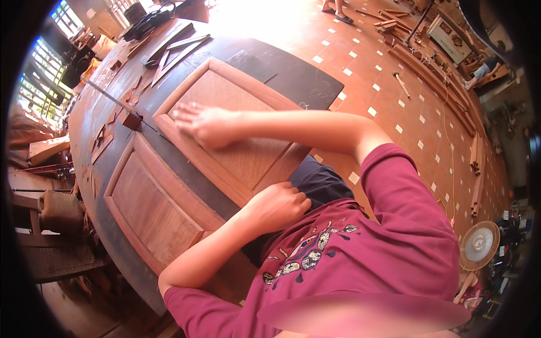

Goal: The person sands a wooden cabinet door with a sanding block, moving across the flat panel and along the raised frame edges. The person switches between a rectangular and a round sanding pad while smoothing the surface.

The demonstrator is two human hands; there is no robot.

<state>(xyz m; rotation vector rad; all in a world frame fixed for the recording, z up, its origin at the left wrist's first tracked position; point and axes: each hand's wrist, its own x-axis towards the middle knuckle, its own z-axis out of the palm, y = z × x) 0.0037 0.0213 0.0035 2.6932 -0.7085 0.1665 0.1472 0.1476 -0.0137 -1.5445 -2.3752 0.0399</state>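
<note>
A framed wooden door panel (242,101) lies on the dark tabletop in front of me. My right hand (205,125) rests flat on it near its left frame piece, fingers stretched out and slightly blurred. Whether anything thin lies under that palm cannot be seen. My left hand (280,206) is closed by the panel's near edge, close to my body. Its curled fingers hide whatever they may hold. A second framed panel (152,197) lies to the left, partly covered by my left forearm.
On the table (304,73) are a small wood block (132,120), thin wood offcuts (103,143) and angled strips (177,56) at the far end. A hammer (401,84) and long timbers (434,81) lie on the tiled floor. Another person's feet (338,16) show far off.
</note>
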